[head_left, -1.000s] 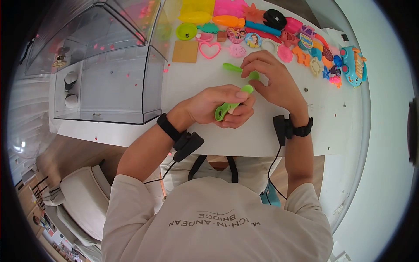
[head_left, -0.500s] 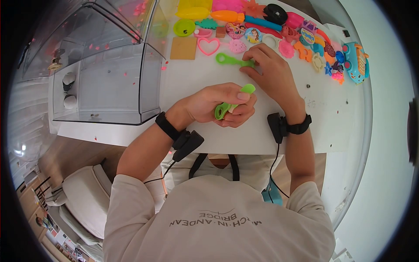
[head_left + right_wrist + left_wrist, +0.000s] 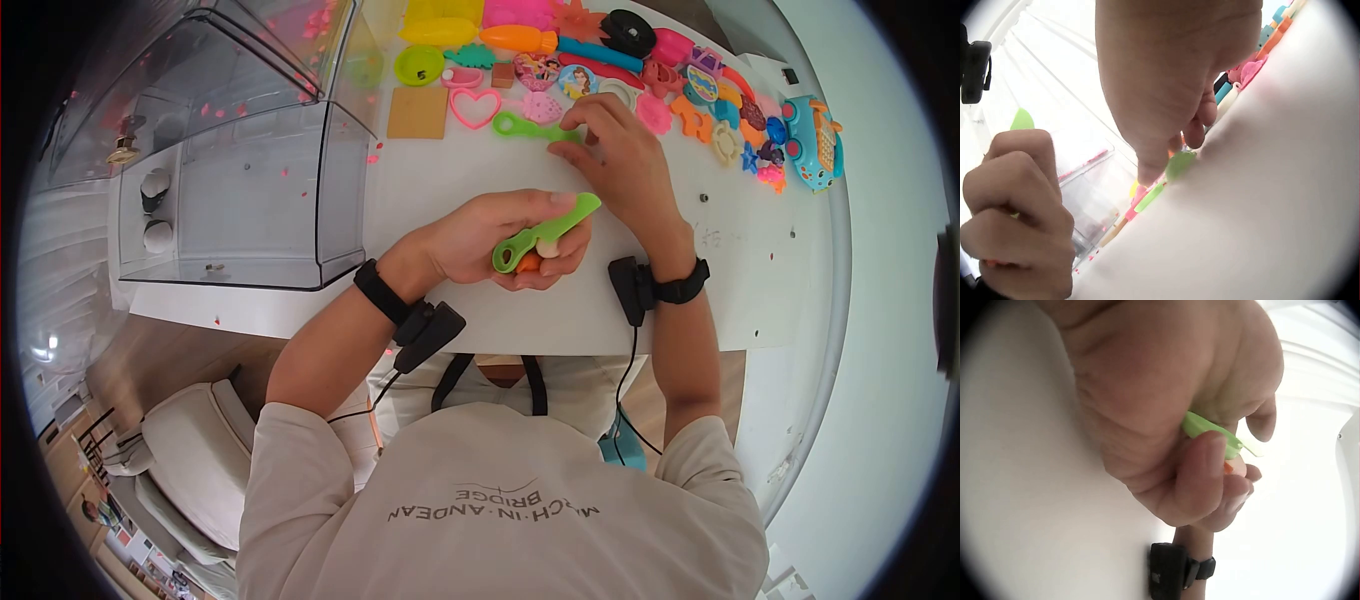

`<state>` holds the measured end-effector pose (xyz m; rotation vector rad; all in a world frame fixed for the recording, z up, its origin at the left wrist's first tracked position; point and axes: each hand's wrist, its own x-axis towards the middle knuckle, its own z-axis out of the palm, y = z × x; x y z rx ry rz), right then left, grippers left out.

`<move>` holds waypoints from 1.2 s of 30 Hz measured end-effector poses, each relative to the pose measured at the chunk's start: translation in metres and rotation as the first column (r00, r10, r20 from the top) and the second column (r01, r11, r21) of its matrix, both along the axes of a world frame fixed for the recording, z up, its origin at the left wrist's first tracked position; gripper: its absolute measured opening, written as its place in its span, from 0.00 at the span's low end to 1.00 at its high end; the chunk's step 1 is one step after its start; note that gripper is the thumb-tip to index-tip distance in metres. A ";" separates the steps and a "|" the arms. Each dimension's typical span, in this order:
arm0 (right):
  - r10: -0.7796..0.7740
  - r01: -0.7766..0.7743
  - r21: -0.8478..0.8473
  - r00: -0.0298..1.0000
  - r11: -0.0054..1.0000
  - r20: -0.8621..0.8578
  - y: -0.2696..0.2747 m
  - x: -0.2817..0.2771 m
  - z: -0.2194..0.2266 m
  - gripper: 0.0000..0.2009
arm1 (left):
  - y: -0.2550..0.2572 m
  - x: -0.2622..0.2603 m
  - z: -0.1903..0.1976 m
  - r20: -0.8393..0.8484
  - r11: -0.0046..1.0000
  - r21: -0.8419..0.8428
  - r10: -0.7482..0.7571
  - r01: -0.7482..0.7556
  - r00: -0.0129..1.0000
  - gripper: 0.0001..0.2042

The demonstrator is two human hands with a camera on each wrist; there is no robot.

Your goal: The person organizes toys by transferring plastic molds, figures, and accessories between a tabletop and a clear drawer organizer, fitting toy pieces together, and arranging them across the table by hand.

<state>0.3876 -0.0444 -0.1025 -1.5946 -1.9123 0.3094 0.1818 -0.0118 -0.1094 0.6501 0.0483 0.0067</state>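
Note:
My left hand [image 3: 505, 235] holds a flat green plastic tool [image 3: 545, 235] with a holed handle and slanted blade, its thumb pressed along the top. An orange piece [image 3: 528, 262] and a cream-coloured piece [image 3: 547, 248] show among the same fingers, mostly hidden. Farther forward lies a second green plastic tool [image 3: 525, 127], its holed end pointing left, just below a pink heart-shaped cutter [image 3: 475, 108]. My right hand [image 3: 625, 160] pinches its right end, thumb on the near side and fingers on the far side. The wide green end [image 3: 1182, 165] shows beside those fingertips in the right wrist view.
A transparent lidded box [image 3: 240, 200] stands at the left. Colourful cutters and moulds line the table's far side, with a tan square [image 3: 418, 112] at their left end and a blue toy vehicle [image 3: 812, 145] at the right. Pink specks lie beside the box.
The second green tool has swung level and moved forward toward the heart cutter, with the right hand at its end. In the left hand, the held green tool has turned, exposing the orange piece.

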 end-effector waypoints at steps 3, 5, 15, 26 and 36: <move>-0.065 0.069 0.031 0.989 0.997 -0.134 -0.002 0.005 0.014 0.09 | -0.001 0.002 -0.001 -0.078 0.999 -0.023 0.037 -0.039 0.996 0.26; 0.066 -0.102 -0.052 0.885 0.993 -0.460 -0.008 0.013 0.028 0.07 | 0.000 0.003 -0.001 -0.106 0.997 -0.028 0.070 -0.074 0.992 0.27; 0.097 -0.268 -0.136 0.702 0.954 -0.706 -0.024 0.042 0.049 0.07 | 0.002 0.004 -0.004 -0.188 0.973 -0.026 0.221 -0.230 0.957 0.16; 0.176 -0.343 -0.076 0.646 0.936 -0.743 -0.012 0.015 0.032 0.08 | 0.005 0.004 -0.011 -0.090 0.907 0.000 0.418 -0.420 0.904 0.18; -0.117 0.104 0.056 0.931 0.993 0.346 -0.028 0.049 0.050 0.11 | 0.007 0.002 -0.005 -0.066 0.936 -0.068 0.340 -0.344 0.938 0.21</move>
